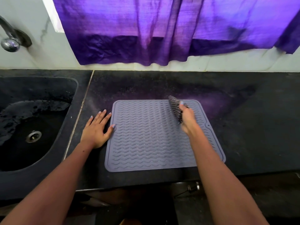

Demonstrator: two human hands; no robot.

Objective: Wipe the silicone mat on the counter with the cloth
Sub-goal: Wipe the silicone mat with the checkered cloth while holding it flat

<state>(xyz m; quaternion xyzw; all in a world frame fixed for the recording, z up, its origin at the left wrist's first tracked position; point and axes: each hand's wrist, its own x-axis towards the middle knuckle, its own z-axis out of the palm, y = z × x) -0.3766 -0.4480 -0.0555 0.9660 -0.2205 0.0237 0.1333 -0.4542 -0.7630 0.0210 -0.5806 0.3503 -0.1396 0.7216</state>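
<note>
A grey silicone mat [146,137] with wavy ridges lies flat on the black counter [251,127]. My right hand [188,119] is over the mat's far right part, closed around a dark checked cloth [174,104], which sticks up beyond my fingers and looks blurred. My left hand [97,129] rests flat on the counter with fingers spread, its thumb touching the mat's left edge.
A dark sink [29,124] with a metal drain is set into the counter at the left, with a tap [9,38] on the wall above it. A purple curtain [162,30] hangs over the back wall. A cabinet handle [193,187] shows below the counter's front edge.
</note>
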